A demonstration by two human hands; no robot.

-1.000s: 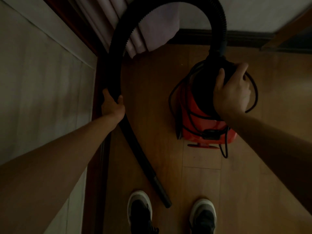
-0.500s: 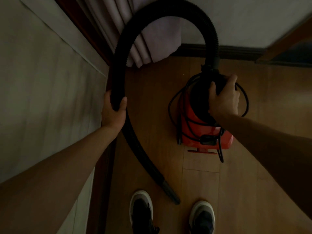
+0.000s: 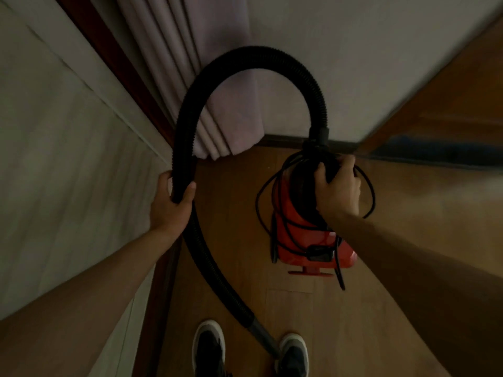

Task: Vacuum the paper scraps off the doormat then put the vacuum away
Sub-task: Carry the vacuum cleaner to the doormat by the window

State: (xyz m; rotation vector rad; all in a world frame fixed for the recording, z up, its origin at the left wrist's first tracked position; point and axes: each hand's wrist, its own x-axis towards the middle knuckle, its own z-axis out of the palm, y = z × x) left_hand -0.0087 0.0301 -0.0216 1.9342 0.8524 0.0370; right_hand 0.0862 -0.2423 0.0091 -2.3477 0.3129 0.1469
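Note:
A red vacuum cleaner [image 3: 302,240] with a black top stands on the wooden floor near the far wall. Its black cord [image 3: 368,191] is looped loosely around the body. My right hand [image 3: 337,191] grips the black top of the vacuum. The black ribbed hose [image 3: 245,54] arches up from the top and comes down on the left. My left hand [image 3: 170,205] grips the hose partway along. Its nozzle end [image 3: 265,338] reaches the floor between my shoes. No doormat or paper scraps are in view.
A pale wall panel [image 3: 68,172] with a dark red frame runs along the left. A light curtain [image 3: 217,104] hangs in the corner behind the hose. A white wall and dark baseboard [image 3: 283,138] close off the back. My two shoes [image 3: 208,349] stand at the bottom.
The vacuum and hose have shifted farther from me, toward the back wall. The nozzle end has slid down between my shoes. Both hands keep their grips.

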